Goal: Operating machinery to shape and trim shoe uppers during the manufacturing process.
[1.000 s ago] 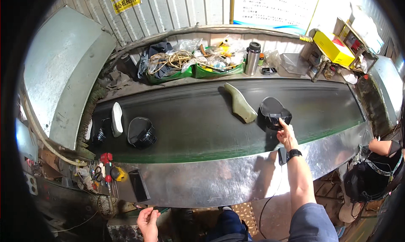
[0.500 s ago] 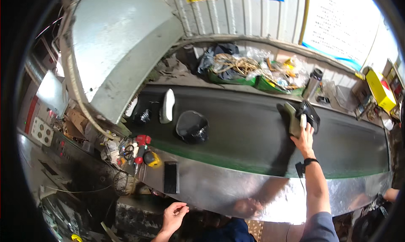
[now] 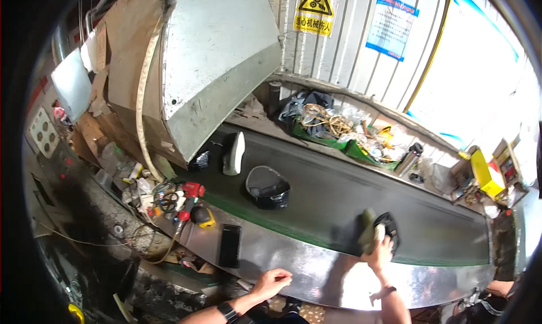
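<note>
My right hand [image 3: 379,255] is closed around a shoe-like thing [image 3: 370,233], olive and black with a white part, low over the near right side of the dark conveyor belt [image 3: 322,211]. The black portion lies to the right of my fingers, and the hand hides some of it. My left hand [image 3: 271,283] hovers at the front edge of the metal counter [image 3: 305,267], fingers drawn together with nothing visible in them. A white-soled shoe [image 3: 234,153] and a round, dark tub-like container [image 3: 267,187] lie on the belt's left part.
A black phone [image 3: 230,246] lies on the counter, beside a yellow-and-black tape measure [image 3: 203,216] and a red power tool [image 3: 191,197]. A grey metal hood [image 3: 220,58] covers the belt's left end. Green bins of scraps [image 3: 370,154] and a flask [image 3: 410,159] line the back ledge.
My right hand has drawn the shoe-like thing nearer across the belt, toward the counter. My left hand has come up to the counter edge. The whole view has turned and shifted.
</note>
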